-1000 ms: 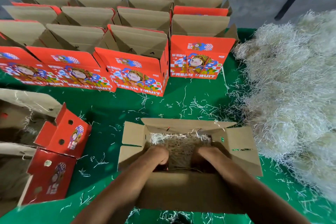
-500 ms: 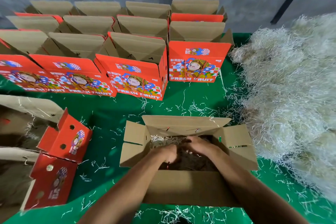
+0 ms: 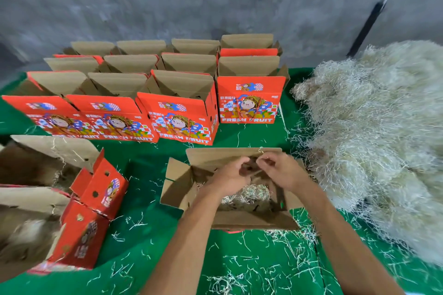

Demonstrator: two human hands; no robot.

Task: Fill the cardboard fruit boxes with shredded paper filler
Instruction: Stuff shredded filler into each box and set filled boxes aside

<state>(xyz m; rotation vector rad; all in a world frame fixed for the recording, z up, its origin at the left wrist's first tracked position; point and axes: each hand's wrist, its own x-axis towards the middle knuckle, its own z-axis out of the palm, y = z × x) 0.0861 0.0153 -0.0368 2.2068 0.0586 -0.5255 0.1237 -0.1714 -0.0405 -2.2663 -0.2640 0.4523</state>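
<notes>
Both hands have risen out of the open box (image 3: 235, 219) since the earlier frames, where they pressed down on the filler inside; they now meet above its far flap. The view has also tilted up, so more of the wall shows.

Shredded paper pile (image 3: 374, 141): heaped along the right edge of the table (image 3: 153, 242), just beside the open box. It lies to the right of the hands, so the right hand is the nearer one for the next grab.

Rows of boxes (image 3: 182, 112): upright red fruit boxes with flaps raised, standing along the far edge of the table. Their insides are hidden from this view.

Boxes at the left edge (image 3: 93, 201): two opened boxes, blurred, with filler showing inside.

Open box: set near the front edge, centre, long axis running left to right. A layer of filler in the box (image 3: 251, 195) shows on its floor, well below the rim. Judgement: this box is partly filled and likely needs more.

Left hand (image 3: 230, 175) and right hand (image 3: 280, 170): fingers curled, fingertips nearly touching each other over the far flap. They appear to pinch something small between them; what it is cannot be told from this view.

Loose strands lie scattered on the green cover.
</notes>
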